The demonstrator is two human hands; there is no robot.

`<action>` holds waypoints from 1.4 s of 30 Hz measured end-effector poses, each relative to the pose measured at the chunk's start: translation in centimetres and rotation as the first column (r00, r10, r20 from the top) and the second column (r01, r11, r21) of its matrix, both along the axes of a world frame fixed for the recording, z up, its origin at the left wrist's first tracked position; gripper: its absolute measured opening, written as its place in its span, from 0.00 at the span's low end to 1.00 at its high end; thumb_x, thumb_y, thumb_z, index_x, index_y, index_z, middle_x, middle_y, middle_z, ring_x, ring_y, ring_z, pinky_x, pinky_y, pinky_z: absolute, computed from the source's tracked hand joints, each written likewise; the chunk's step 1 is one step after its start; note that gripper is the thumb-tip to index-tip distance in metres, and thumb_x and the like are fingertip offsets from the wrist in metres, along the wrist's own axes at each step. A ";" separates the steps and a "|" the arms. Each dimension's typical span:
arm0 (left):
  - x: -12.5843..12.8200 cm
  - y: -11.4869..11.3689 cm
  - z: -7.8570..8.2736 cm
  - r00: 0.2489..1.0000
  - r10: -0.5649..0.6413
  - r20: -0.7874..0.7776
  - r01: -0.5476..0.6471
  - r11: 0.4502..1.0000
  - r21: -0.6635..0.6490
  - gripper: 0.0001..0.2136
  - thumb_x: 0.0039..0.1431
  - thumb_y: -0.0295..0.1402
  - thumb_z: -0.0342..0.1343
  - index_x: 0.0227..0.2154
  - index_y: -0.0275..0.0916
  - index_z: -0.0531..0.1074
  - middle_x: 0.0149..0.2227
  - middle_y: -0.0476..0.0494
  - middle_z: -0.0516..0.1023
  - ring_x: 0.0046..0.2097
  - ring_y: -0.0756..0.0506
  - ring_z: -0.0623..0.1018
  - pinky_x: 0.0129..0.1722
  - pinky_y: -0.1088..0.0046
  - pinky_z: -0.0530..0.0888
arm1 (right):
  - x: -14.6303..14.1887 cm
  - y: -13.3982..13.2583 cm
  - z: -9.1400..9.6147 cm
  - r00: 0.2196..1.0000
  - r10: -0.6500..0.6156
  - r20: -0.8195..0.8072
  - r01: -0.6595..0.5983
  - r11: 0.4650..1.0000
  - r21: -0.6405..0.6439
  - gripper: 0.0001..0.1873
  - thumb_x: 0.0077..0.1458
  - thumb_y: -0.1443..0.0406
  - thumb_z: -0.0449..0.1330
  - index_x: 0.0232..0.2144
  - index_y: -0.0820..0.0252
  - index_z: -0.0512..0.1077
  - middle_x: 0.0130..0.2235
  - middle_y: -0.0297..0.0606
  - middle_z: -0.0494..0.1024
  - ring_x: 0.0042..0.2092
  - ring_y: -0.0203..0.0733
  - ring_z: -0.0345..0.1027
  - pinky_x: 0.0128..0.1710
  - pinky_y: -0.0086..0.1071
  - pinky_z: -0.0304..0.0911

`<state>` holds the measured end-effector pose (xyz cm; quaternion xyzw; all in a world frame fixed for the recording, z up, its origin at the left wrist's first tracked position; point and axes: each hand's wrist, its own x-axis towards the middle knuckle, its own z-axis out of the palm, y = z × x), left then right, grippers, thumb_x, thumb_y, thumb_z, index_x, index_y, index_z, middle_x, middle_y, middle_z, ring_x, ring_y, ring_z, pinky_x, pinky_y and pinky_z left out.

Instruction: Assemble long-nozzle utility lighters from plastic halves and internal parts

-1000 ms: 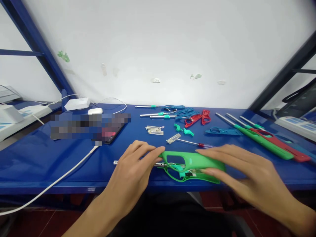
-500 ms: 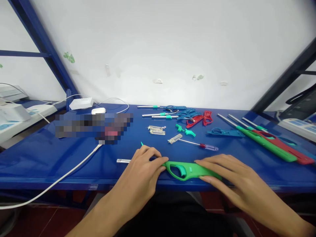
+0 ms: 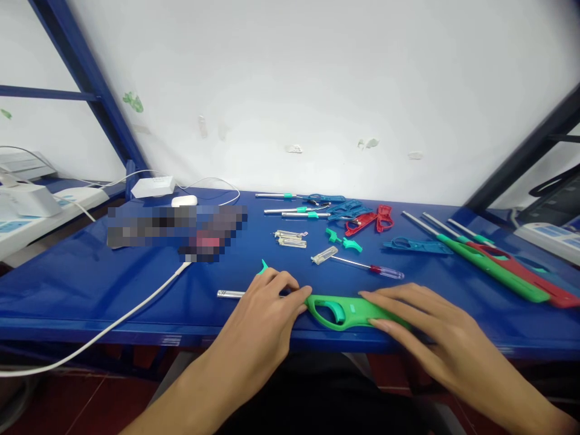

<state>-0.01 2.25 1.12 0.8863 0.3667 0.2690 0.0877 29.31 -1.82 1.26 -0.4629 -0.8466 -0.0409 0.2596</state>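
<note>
A green long-nosed lighter (image 3: 344,309) lies flat near the front edge of the blue table (image 3: 90,290), its metal tube (image 3: 229,294) pointing left. My left hand (image 3: 267,314) presses on the lighter's neck, fingers curled over it. My right hand (image 3: 426,320) lies over the rear of the green handle, fingers stretched along it. A small teal part (image 3: 263,267) pokes up just behind my left fingers.
Behind lie a red-handled screwdriver (image 3: 367,267), clear small parts (image 3: 290,239), teal triggers (image 3: 344,240), red and blue handle shells (image 3: 367,219), metal tubes (image 3: 290,211). Finished lighters (image 3: 493,266) lie at right. A white cable (image 3: 113,326), charger (image 3: 154,186) and earbud case (image 3: 183,200) are at left.
The open green shell halves seen a second ago now lie closed as one flat lighter body; both hands have lowered onto it and pressed it against the table.
</note>
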 end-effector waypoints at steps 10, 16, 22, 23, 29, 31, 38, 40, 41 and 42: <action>-0.1 -0.2 0.0 0.999 0.045 -0.028 -0.043 0.997 0.071 0.15 0.72 0.23 0.51 0.54 0.36 0.79 0.45 0.38 0.79 0.44 0.38 0.75 0.48 0.50 0.80 | 0.1 -0.1 -0.4 1.000 -0.010 0.000 0.010 1.000 -0.020 0.16 0.71 0.57 0.59 0.59 0.44 0.75 0.52 0.36 0.84 0.51 0.49 0.80 0.54 0.46 0.75; 0.0 -0.1 -0.3 0.998 0.045 -0.041 -0.039 0.989 0.141 0.15 0.72 0.23 0.50 0.55 0.36 0.78 0.45 0.38 0.79 0.44 0.39 0.76 0.50 0.50 0.81 | 0.2 -0.1 -0.6 1.000 -0.028 0.000 0.028 0.999 -0.016 0.17 0.72 0.58 0.58 0.60 0.42 0.75 0.52 0.35 0.83 0.51 0.47 0.80 0.54 0.43 0.76; 0.0 -0.3 -0.5 0.994 0.043 -0.105 -0.026 0.987 0.157 0.23 0.66 0.14 0.47 0.58 0.37 0.75 0.47 0.38 0.78 0.45 0.39 0.76 0.51 0.48 0.81 | 0.2 -0.2 -0.5 0.999 -0.029 -0.028 0.029 0.999 -0.025 0.17 0.71 0.56 0.59 0.58 0.43 0.77 0.51 0.36 0.85 0.50 0.48 0.81 0.53 0.44 0.77; 0.0 -0.3 -0.5 0.992 0.043 -0.117 -0.022 0.985 0.173 0.25 0.64 0.13 0.46 0.58 0.36 0.75 0.46 0.37 0.78 0.46 0.39 0.76 0.51 0.48 0.81 | 0.1 -0.2 -0.5 0.999 -0.030 -0.033 0.029 0.999 -0.028 0.17 0.71 0.56 0.59 0.58 0.44 0.77 0.51 0.37 0.85 0.50 0.48 0.81 0.52 0.44 0.77; 0.0 -0.2 -0.1 0.981 0.065 -0.183 -0.008 0.955 0.296 0.27 0.59 0.12 0.44 0.58 0.33 0.74 0.44 0.36 0.78 0.46 0.37 0.76 0.49 0.49 0.82 | -0.1 -0.1 -0.5 0.998 -0.048 -0.041 0.047 0.998 -0.029 0.16 0.71 0.56 0.58 0.56 0.46 0.79 0.51 0.37 0.85 0.50 0.49 0.81 0.52 0.43 0.78; 0.0 -0.2 -0.1 0.980 0.066 -0.190 -0.001 0.948 0.319 0.28 0.57 0.11 0.44 0.56 0.32 0.75 0.44 0.36 0.78 0.45 0.37 0.76 0.48 0.50 0.82 | -0.1 -0.1 -0.5 0.998 -0.050 -0.034 0.049 0.998 -0.029 0.16 0.71 0.56 0.58 0.57 0.44 0.78 0.51 0.36 0.84 0.50 0.48 0.81 0.52 0.42 0.78; -0.1 -0.2 0.0 0.972 0.076 -0.224 0.008 0.937 0.351 0.29 0.54 0.11 0.45 0.56 0.30 0.75 0.43 0.35 0.78 0.45 0.36 0.77 0.48 0.49 0.81 | -0.3 0.0 -0.4 0.999 -0.041 -0.034 0.040 0.999 -0.020 0.17 0.72 0.56 0.57 0.58 0.45 0.78 0.51 0.37 0.84 0.50 0.48 0.81 0.53 0.43 0.77; -0.2 -0.3 0.1 0.970 0.076 -0.230 0.009 0.937 0.348 0.28 0.55 0.11 0.45 0.57 0.30 0.75 0.43 0.35 0.78 0.45 0.36 0.77 0.49 0.49 0.81 | -0.3 0.0 -0.5 0.998 -0.050 -0.047 0.049 0.998 -0.032 0.17 0.72 0.56 0.57 0.57 0.45 0.79 0.51 0.37 0.84 0.50 0.49 0.81 0.52 0.43 0.78; -0.2 -0.3 0.1 0.969 0.075 -0.234 0.011 0.939 0.343 0.28 0.55 0.11 0.45 0.57 0.31 0.75 0.43 0.35 0.78 0.46 0.36 0.77 0.50 0.48 0.81 | -0.3 0.0 -0.6 0.997 -0.056 -0.052 0.054 0.998 -0.038 0.16 0.71 0.56 0.58 0.56 0.45 0.79 0.50 0.37 0.84 0.49 0.49 0.81 0.51 0.43 0.78; -0.2 -0.4 0.1 0.968 0.071 -0.239 0.014 0.942 0.335 0.29 0.55 0.11 0.45 0.57 0.31 0.74 0.44 0.35 0.78 0.46 0.36 0.77 0.51 0.48 0.80 | -0.3 0.0 -0.6 0.997 -0.059 -0.055 0.057 0.997 -0.044 0.16 0.71 0.55 0.58 0.56 0.44 0.79 0.50 0.37 0.84 0.49 0.49 0.81 0.50 0.43 0.78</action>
